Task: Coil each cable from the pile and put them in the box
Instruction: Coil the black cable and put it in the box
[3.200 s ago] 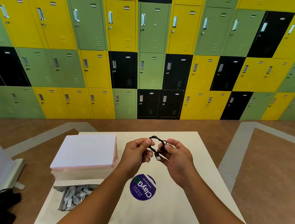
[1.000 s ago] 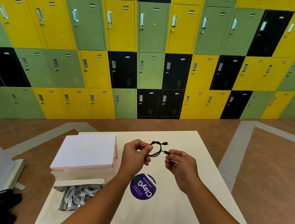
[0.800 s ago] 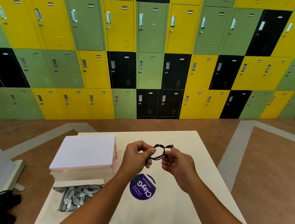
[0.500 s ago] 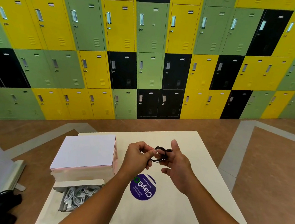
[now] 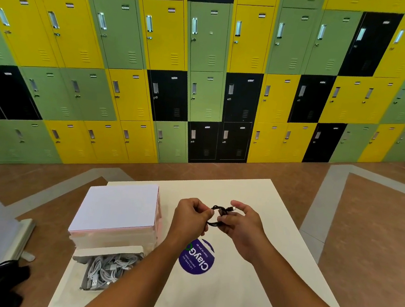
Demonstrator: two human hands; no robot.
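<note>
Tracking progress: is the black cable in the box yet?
No, the left hand and right hand hold the black cable above the table.

Lockers [image 5: 205, 78] across the back, a patchwork of yellow, olive green and black, with silver handles [image 5: 194, 25] glinting; floor [image 5: 376, 236] reddish brown, cut by pale grey bands; table [image 5: 243, 296] cream all over; on it a round purple sticker [image 5: 197, 260], white lettering, a green ring in the logo; the cable [image 5: 215, 215] up front is black; stacked box [image 5: 117, 206] white on top, pink down its sides; the open box [image 5: 109, 250] beside it off-white, its cables [image 5: 104, 271] pale grey and white; low on the left, on the floor, a black bundle [image 5: 5, 279].
</note>
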